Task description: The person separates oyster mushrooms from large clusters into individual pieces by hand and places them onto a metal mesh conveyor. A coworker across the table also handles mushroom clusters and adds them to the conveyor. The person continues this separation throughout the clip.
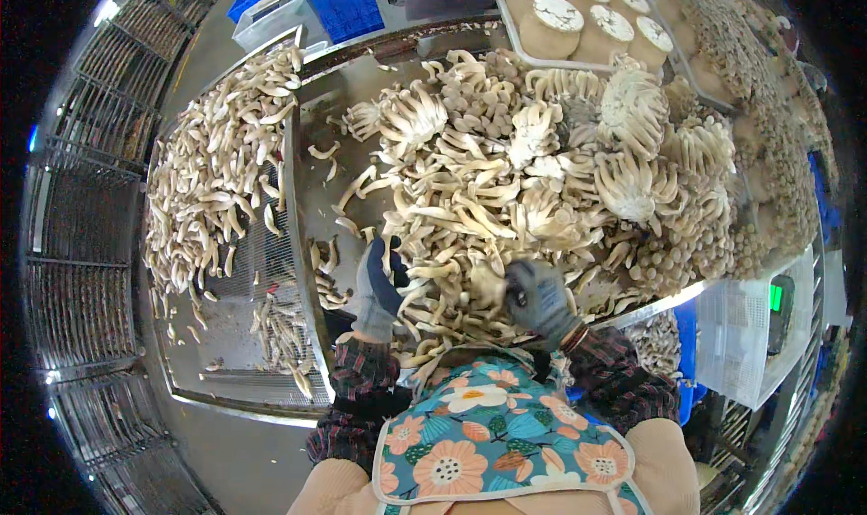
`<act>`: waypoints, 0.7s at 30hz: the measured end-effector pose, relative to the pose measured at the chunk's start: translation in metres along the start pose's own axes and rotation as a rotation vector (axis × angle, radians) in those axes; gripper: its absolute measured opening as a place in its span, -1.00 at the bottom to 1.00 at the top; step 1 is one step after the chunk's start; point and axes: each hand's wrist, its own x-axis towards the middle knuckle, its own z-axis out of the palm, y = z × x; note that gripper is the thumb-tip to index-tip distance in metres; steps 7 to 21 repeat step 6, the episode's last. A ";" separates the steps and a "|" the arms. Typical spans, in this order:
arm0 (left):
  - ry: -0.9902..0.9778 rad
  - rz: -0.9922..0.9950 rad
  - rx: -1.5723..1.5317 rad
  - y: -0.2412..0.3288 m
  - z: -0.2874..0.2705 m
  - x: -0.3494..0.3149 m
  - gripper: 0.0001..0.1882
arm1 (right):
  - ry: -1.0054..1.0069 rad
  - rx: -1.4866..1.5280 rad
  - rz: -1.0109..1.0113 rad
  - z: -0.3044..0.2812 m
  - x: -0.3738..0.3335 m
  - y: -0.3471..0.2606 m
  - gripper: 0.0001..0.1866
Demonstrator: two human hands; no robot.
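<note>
My left hand (377, 289), in a grey and dark blue work glove, rests at the near left edge of a big heap of pale mushrooms (470, 190). Its fingers stretch forward against the loose stems. To its right, my right hand (539, 300), also gloved, is bent over the near side of the heap. Its fingertips are partly hidden, and a blurred mushroom (489, 285) is beside them, so I cannot tell whether it is gripped. Between my hands lie loose single mushrooms (442, 312). Whole clusters (628, 185) with joined bases are piled further right.
Left of a metal divider, a mesh-floored tray (262, 280) holds many separated mushrooms (212, 181). A tray of round, white-topped blocks (555, 27) stands at the far right. Blue crates (343, 5) sit beyond the table; a white basket (754, 334) hangs near right. Racks (81, 307) line the left.
</note>
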 end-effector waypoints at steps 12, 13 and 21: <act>0.135 0.002 -0.034 -0.010 0.002 0.017 -0.67 | 0.091 0.713 0.354 -0.011 0.049 -0.001 -0.75; 0.135 0.002 -0.034 -0.010 0.002 0.017 -0.67 | 0.091 0.713 0.354 -0.011 0.049 -0.001 -0.75; 0.135 0.002 -0.034 -0.010 0.002 0.017 -0.67 | 0.091 0.713 0.354 -0.011 0.049 -0.001 -0.75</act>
